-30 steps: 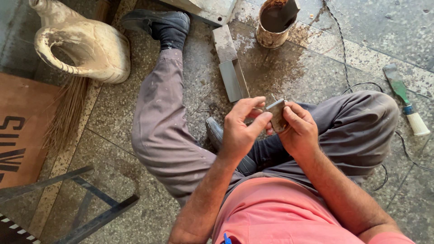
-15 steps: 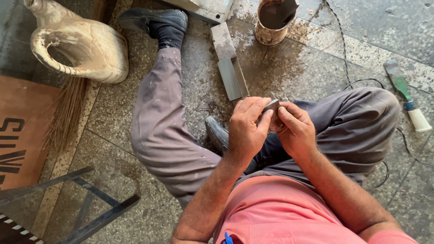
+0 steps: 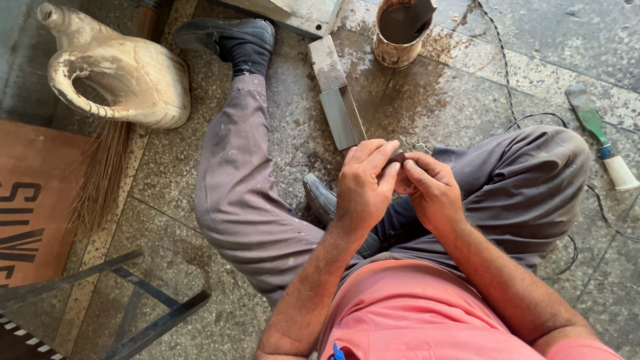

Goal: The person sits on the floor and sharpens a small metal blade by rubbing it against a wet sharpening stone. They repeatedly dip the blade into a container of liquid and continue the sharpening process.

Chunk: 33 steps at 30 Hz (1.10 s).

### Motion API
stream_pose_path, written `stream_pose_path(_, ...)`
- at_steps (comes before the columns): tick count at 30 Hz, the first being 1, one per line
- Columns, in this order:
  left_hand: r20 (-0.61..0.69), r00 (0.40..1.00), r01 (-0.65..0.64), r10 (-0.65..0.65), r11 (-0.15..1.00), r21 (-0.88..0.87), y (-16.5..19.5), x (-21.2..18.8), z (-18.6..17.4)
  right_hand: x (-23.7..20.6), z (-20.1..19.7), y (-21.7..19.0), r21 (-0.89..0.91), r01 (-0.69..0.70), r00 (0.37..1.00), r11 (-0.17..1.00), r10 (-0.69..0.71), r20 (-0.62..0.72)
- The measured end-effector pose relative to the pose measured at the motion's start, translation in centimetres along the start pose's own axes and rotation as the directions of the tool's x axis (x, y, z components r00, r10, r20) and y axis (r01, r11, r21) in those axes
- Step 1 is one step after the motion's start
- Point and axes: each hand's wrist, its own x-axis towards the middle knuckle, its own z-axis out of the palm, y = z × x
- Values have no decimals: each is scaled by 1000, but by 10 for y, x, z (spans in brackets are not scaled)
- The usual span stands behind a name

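Metal, small and dark, a small metal piece [image 3: 402,158] sits pinched between the fingertips of both hands near frame centre, mostly hidden so its shape cannot be told; left hand [image 3: 363,183] fingers together and curled over it from the 9 o'clock side, thumb pressed in; right hand [image 3: 432,190] fingers bunched and clamped on it from the 3 o'clock side, the two hands touching at the tips; thin bit of bent wire [image 3: 415,143] pokes out just above the fingertips at 12 o'clock; hands held over the lap, above grey trousers [image 3: 247,200], left leg stretched toward 11 o'clock ending in a black shoe [image 3: 223,32], right knee bent up at 3 o'clock; pink shirt [image 3: 407,313] at 6 o'clock; grey metal block [image 3: 337,100] lies on the stone floor [image 3: 460,87] just beyond the hands at 11 o'clock; rusty tin can [image 3: 399,33] with dark contents at 12 o'clock; green-handled brush [image 3: 600,137] at 2 o'clock, well apart; black cable [image 3: 507,87] runs across floor past right knee; dirty white plastic jug [image 3: 127,73] at 10 o'clock, straw broom [image 3: 100,173] below it; brown cardboard [image 3: 33,200] at 9 o'clock; dark metal frame [image 3: 133,307] at 7 o'clock
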Motion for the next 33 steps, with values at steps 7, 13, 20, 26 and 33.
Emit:
stream_pose_path(7,-32,999,-7,8,999,32,3,-2,0,0,-1,2,-26,8,999,1000,-7,46)
stream_pose_path(13,31,989,151,-147,966,-212,-10,4,-2,1,5,-4,-19,12,998,1000,-11,56)
stream_pose_path(20,466,813,581,-348,525,-621,-45,9,2,-2,11,-9,-172,8,988,985,18,153)
stream_pose_path(26,433,822,566,-369,613,-552,-63,-2,-1,-1,3,-8,-43,-10,994,999,15,112)
stream_pose_path(33,358,864,504,-355,609,-612,-40,-5,-12,1,1,-8,88,-87,995,992,82,56)
